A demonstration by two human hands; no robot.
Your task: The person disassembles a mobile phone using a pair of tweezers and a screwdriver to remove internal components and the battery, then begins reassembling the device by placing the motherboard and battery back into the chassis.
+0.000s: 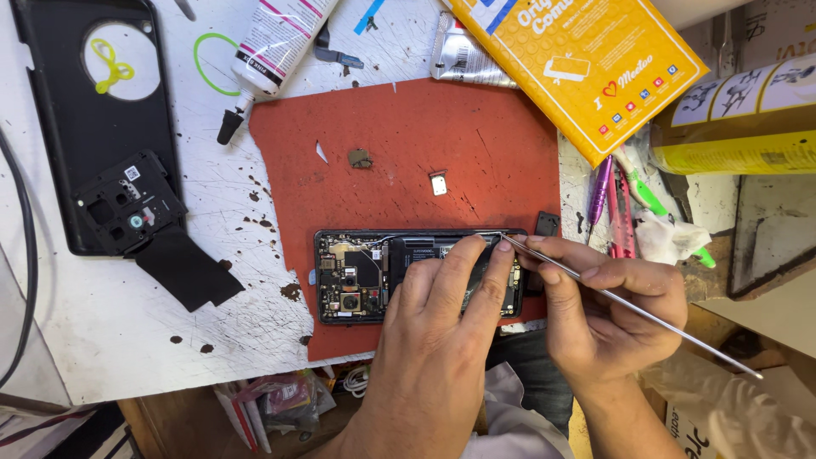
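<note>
- Phone (365, 276) lies opened, back removed, on the near edge of the red mat (408, 144), where small parts are kept from rolling off
- Left hand (442, 340) is pressed flat on the phone, fingers spread and holding nothing, apparently to steady it
- Right hand (608, 306) is pinched shut on a thin metal tool (629, 304), tip laid at the phone's far right corner
- Removed back cover (93, 119) is set left of the mat

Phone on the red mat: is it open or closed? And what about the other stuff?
Phone: back off, insides showing, flat on red mat.
Back cover: off, lying apart at the left.
Glue tube: capped, lying down.
Left hand: pressing the phone.
Right hand: pinching metal tweezers.
</note>
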